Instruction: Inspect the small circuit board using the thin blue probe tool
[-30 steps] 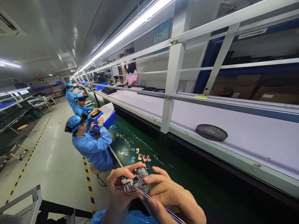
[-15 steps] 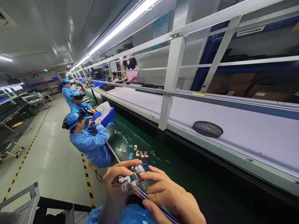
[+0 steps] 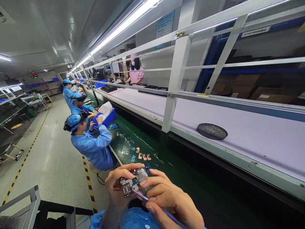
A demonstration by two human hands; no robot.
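Observation:
Low in the middle of the head view, my left hand (image 3: 115,187) grips a small circuit board (image 3: 135,182) by its edge, fingers curled round its far and left sides. The board is tilted and carries silvery shield plates and a dotted metal square at its lower left. My right hand (image 3: 173,200) is closed on slim purplish tweezers (image 3: 143,196), whose tip meets the board beside that square. Fingers of the right hand also rest against the board's right side and hide part of it.
Copper-coloured pieces (image 3: 144,157), blue pieces (image 3: 133,158) and clear plastic scraps (image 3: 125,149) lie on the green bench (image 3: 140,135). Farther along, a co-worker (image 3: 91,144) handles a blue bin (image 3: 111,117). A black mesh dish (image 3: 212,131) sits on the raised white shelf, right of a post (image 3: 169,114).
The tweezer tip has shifted slightly left across the board, toward the dotted square, and its prongs look closer together. My left hand keeps its hold. The co-worker's hand has risen slightly over the bin.

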